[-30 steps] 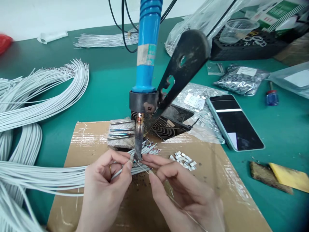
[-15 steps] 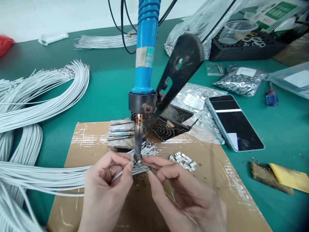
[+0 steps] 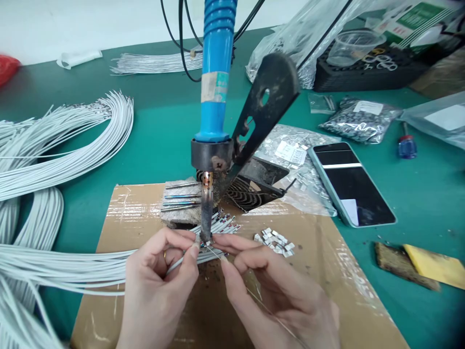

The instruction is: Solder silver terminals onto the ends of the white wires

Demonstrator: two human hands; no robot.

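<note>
A green table (image 3: 156, 126) lay under a cardboard sheet (image 3: 352, 291), and a soldering iron (image 3: 216, 106) hung nose-down over it in a black holder (image 3: 271, 89). Below its tip (image 3: 206, 229), the left hand (image 3: 160, 281) pinched a white cable (image 3: 175, 265) between thumb and fingers, the cable's end just under the metal; whether they touched could not be told. The right hand (image 3: 283, 291) pinched a thin wire (image 3: 276, 317), angled up toward the same spot. Doing this well probably called for steady wrists, fingertips clear of the likely hot metal, and the wire fed sparingly onto the cable's end.

Among the containers, a large clear bag (image 3: 286, 53) stood at the back, its contents too hazy to name. A black tray (image 3: 348, 80) nearby carried a plastic tub (image 3: 345, 58) and white loops (image 3: 383, 61). A labelled flat bag (image 3: 290, 152) held small metal pieces, a plumper bag (image 3: 367, 107) dark bits, and a little packet (image 3: 315, 104) some slim metal pieces (image 3: 330, 103)
</note>
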